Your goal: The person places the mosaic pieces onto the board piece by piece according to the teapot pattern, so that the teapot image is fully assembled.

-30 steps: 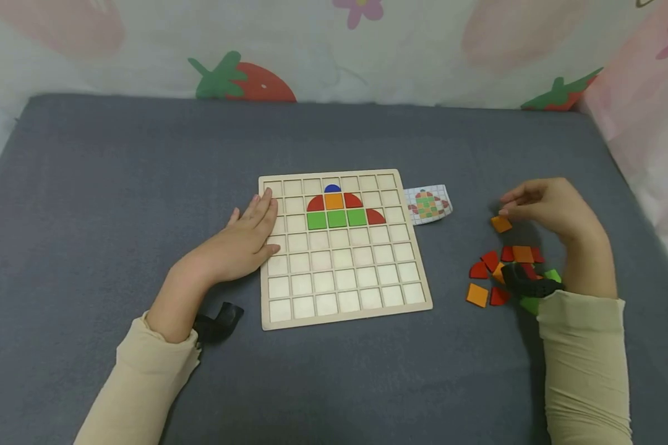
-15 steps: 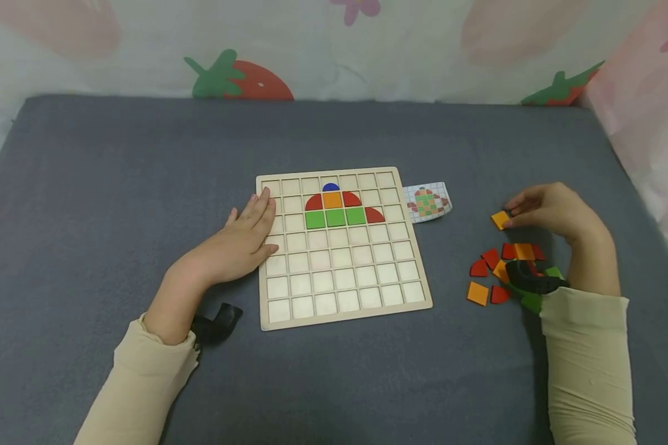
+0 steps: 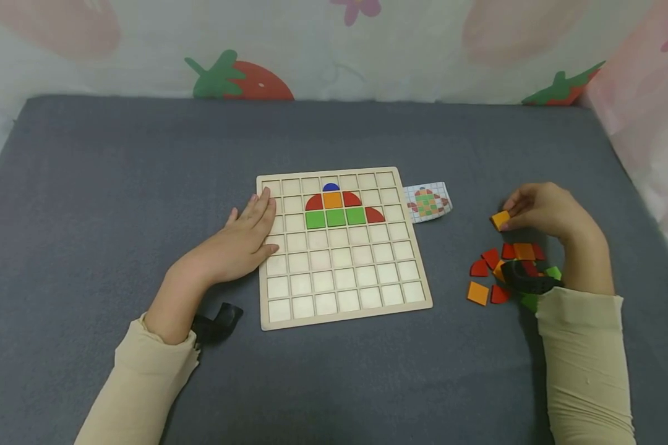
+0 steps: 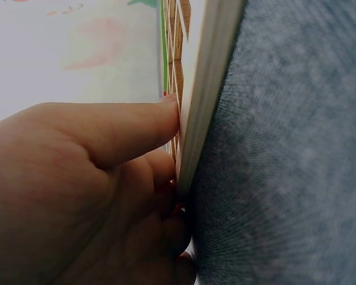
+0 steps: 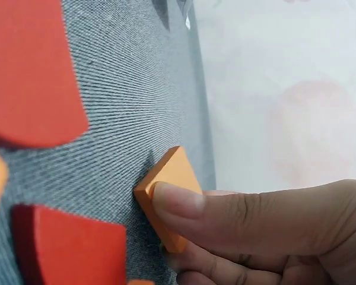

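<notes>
Right hand shifts its thumb lower | pinches orange tile at its fingertips | board lies left of those fingers; left hand, fingers straight, on far edge

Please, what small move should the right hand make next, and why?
Probably lift the orange square tile toward the pale wooden grid board: the right hand pinches the tile, the left hand rests on the board's edge, and many cells are bare.

Chunky orange square tile, pinched in the right hand, roughly 3 o'clock from the pale wooden grid board. Board's lying flat, some coloured pieces slotted in toward its 12 o'clock edge.
</notes>
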### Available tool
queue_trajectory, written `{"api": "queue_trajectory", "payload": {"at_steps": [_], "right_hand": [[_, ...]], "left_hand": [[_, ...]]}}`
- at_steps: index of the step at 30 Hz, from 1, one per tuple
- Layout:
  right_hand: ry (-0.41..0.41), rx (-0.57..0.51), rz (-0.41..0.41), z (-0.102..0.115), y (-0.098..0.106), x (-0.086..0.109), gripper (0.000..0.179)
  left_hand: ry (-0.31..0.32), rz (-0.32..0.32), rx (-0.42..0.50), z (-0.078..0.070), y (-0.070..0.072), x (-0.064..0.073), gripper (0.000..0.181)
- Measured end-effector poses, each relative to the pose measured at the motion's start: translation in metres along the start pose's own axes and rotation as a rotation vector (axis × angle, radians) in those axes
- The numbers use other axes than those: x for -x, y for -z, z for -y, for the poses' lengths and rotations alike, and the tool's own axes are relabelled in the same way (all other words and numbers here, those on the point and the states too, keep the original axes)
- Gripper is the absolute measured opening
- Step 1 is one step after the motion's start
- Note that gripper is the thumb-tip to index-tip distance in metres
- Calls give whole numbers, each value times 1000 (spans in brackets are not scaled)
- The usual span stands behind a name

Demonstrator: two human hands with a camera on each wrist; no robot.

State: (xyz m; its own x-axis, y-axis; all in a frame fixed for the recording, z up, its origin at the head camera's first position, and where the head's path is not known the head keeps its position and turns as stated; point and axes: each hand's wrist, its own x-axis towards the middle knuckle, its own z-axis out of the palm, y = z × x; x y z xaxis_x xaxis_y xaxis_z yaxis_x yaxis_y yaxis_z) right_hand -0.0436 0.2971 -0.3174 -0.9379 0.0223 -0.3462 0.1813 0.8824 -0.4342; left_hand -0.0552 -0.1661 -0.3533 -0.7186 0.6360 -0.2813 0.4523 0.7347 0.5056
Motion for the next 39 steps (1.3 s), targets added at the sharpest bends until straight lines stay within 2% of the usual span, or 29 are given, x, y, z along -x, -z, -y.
{"api": "queue_trajectory", "payload": {"at_steps": [7, 13, 21, 26, 28, 39], "right_hand": [[23, -11, 7, 4, 0, 0, 33], [39, -33, 26, 5, 1, 4, 25], [63, -158, -65, 17, 4, 12, 30], [128, -230, -125, 39, 0, 17, 28], [152, -246, -123, 52, -3, 17, 28], [241, -359, -15, 117, -34, 7, 16]], "left_hand": [[0, -3, 1, 1, 0, 0, 69], [-4, -2, -4, 1, -1, -1, 69], [-2, 0, -6, 2, -2, -2, 69], [4, 1, -10, 3, -1, -1, 70], [2, 0, -11, 4, -1, -1, 70], [-15, -6, -4, 4, -2, -2, 69]]}}
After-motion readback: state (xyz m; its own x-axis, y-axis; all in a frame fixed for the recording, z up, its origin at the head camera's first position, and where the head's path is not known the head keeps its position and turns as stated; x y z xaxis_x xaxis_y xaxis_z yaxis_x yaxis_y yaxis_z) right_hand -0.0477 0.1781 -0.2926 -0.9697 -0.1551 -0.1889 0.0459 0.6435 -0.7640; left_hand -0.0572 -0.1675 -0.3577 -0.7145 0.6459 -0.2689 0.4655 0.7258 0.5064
